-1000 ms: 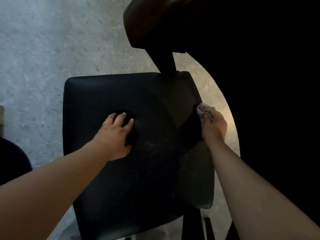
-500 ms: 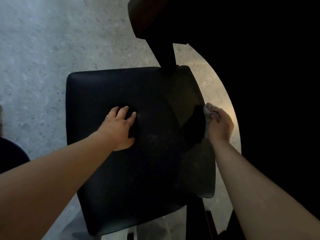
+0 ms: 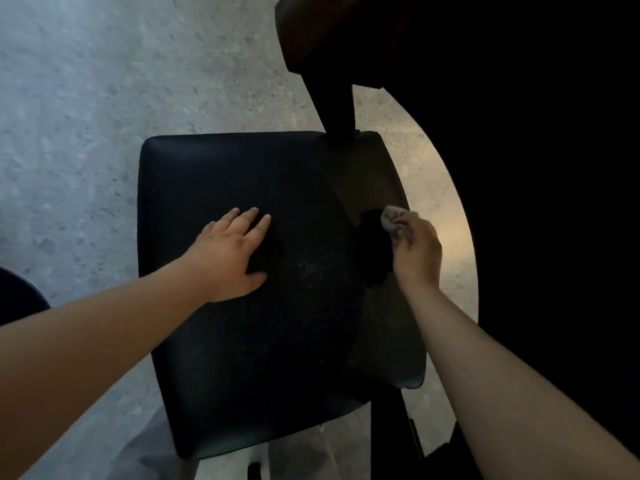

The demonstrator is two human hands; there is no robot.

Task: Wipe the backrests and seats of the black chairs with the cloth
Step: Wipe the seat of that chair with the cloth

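A black chair fills the middle of the head view, its square padded seat seen from above and its dark backrest at the top. My left hand rests flat on the seat's middle, fingers straight and spread. My right hand grips a small bunched grey cloth against the seat's right edge. Fine dust specks show on the seat between my hands.
Grey speckled floor lies to the left and behind the chair. A dark rounded object shows at the left edge. A large black mass fills the right side. The chair's dark legs show at the bottom.
My right hand with the cloth has shifted slightly right along the seat's right edge. My left hand stays flat on the seat. The view has shifted a little.
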